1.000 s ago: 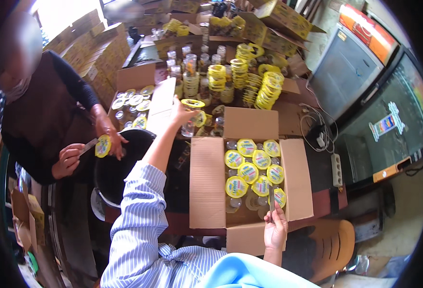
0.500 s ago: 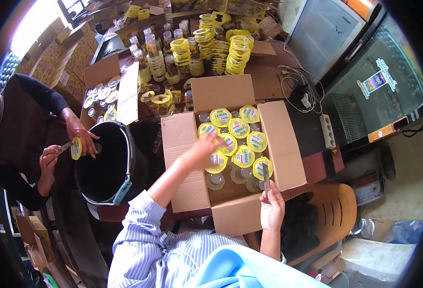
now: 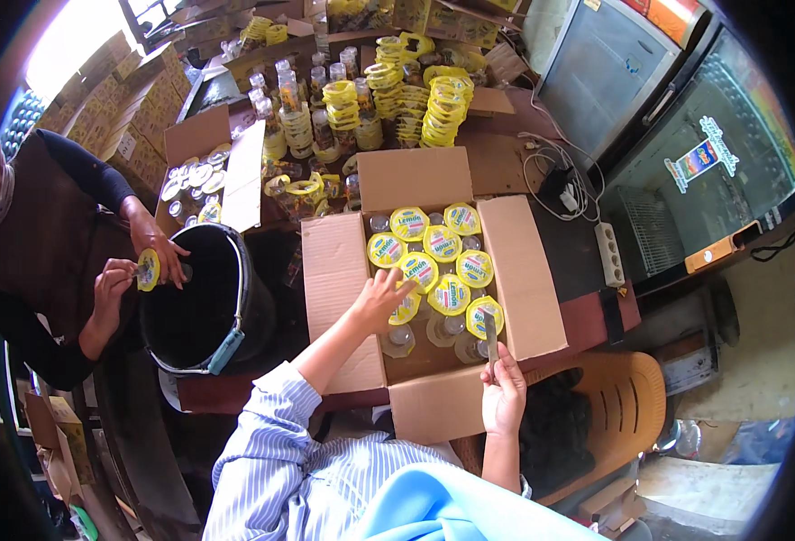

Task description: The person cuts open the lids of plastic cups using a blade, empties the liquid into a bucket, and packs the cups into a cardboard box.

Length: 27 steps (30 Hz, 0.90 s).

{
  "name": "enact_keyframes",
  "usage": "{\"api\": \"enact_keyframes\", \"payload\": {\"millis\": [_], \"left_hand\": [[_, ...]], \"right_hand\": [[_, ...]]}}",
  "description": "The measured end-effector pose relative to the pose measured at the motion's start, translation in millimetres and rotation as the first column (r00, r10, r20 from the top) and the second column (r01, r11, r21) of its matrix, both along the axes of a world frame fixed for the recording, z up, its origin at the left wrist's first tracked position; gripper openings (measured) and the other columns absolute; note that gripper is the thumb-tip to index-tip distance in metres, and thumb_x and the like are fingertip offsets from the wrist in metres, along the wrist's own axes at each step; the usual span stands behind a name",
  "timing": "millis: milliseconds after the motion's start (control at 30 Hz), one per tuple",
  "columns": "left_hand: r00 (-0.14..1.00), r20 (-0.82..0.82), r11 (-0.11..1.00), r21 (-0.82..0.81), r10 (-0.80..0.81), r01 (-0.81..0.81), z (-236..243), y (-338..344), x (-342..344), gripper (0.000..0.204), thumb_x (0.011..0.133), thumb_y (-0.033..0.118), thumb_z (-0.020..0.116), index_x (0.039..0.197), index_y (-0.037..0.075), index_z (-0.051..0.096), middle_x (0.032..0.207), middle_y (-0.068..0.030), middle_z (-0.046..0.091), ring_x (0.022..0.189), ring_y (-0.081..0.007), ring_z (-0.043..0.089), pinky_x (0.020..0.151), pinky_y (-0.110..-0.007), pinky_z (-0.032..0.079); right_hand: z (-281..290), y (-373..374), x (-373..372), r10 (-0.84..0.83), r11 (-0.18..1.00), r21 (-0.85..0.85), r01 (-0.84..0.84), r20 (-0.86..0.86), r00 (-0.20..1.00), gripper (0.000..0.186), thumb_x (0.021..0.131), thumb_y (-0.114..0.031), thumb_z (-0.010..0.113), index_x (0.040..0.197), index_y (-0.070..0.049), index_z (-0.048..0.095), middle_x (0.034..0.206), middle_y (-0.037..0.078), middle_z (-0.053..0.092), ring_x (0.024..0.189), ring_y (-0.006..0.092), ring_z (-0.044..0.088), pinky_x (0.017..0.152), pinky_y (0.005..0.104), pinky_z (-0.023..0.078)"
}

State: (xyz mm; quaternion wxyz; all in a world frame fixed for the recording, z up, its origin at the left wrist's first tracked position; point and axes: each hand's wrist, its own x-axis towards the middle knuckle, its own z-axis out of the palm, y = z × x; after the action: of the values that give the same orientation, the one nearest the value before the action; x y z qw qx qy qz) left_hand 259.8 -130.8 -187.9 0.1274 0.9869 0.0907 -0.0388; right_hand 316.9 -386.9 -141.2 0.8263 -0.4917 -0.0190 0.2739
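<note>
At left, a co-worker's hands (image 3: 159, 239) by a black bucket (image 3: 258, 308). Rightward, on the table (image 3: 222, 394), an open carton (image 3: 334, 307) of yellow-topped cups (image 3: 442, 243). Left hand (image 3: 378, 302) over the near-left yellow top (image 3: 406, 313), fingers loosely bent; grip impossible to tell. Farther right, right hand (image 3: 505, 386) closed around a metal blade (image 3: 490, 335), long axis near-to-far, tip over the near-right cup (image 3: 476, 316), just beyond these nearer fingers.

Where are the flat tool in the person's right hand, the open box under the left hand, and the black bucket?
Flat tool (image 3: 490, 339): head view, middle of its exposed length.
Open box (image 3: 524, 278): head view, its right flap.
Black bucket (image 3: 186, 302): head view, its inner wall.
</note>
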Motion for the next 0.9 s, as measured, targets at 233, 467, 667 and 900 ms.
{"api": "enact_keyframes", "payload": {"millis": [233, 467, 667, 900], "left_hand": [[0.998, 0.064, 0.990, 0.142, -0.006, -0.003, -18.3, -3.4, 5.4, 0.095, 0.040, 0.009, 0.076, 0.126, 0.009, 0.033, 0.118, -0.0148, 0.036, 0.103, -0.0320, 0.041, 0.074, -0.040, 0.048], [0.982, 0.181, 0.988, 0.157, -0.045, 0.016, -26.8, -2.8, 2.9, 0.089, 0.039, 0.007, 0.076, 0.120, 0.010, 0.036, 0.117, -0.0131, 0.034, 0.101, -0.0317, 0.040, 0.076, -0.040, 0.047], [0.986, 0.147, 0.996, -0.040, -0.077, 0.084, 0.7, 6.5, 4.7, 0.082, 0.041, 0.006, 0.074, 0.115, 0.008, 0.038, 0.112, -0.0139, 0.039, 0.100, -0.0336, 0.039, 0.087, -0.042, 0.040], [0.880, 0.473, 0.979, -0.196, 0.045, 0.055, 71.2, 5.5, -19.5, 0.073, 0.048, 0.004, 0.070, 0.113, 0.005, 0.039, 0.107, -0.0150, 0.042, 0.102, -0.0352, 0.039, 0.091, -0.041, 0.035]], "right_hand": [[-1.4, 3.2, -1.2, 0.030, 0.999, 0.030, -0.031, 0.015, 0.999, 0.030, 0.084, -0.004, 0.052, 0.114, -0.001, 0.055, 0.081, 0.001, 0.056, 0.070, 0.0086, 0.046, 0.066, 0.0220, 0.039], [-2.1, 6.5, -5.3, 0.015, 1.000, -0.005, -0.015, 0.013, 1.000, 0.029, 0.084, -0.004, 0.052, 0.113, -0.001, 0.055, 0.081, 0.001, 0.057, 0.069, 0.0085, 0.046, 0.065, 0.0211, 0.039], [2.3, 13.0, -10.2, 0.014, 1.000, 0.007, -0.015, 0.049, 0.999, 0.029, 0.085, -0.004, 0.051, 0.113, -0.002, 0.056, 0.080, 0.000, 0.056, 0.069, 0.0082, 0.047, 0.064, 0.0201, 0.039], [5.3, 29.7, -24.8, -0.016, 1.000, 0.028, 0.013, 0.086, 0.996, 0.030, 0.086, -0.007, 0.050, 0.116, -0.004, 0.054, 0.101, 0.002, 0.059, 0.090, 0.0103, 0.055, 0.075, 0.0234, 0.042]]}}
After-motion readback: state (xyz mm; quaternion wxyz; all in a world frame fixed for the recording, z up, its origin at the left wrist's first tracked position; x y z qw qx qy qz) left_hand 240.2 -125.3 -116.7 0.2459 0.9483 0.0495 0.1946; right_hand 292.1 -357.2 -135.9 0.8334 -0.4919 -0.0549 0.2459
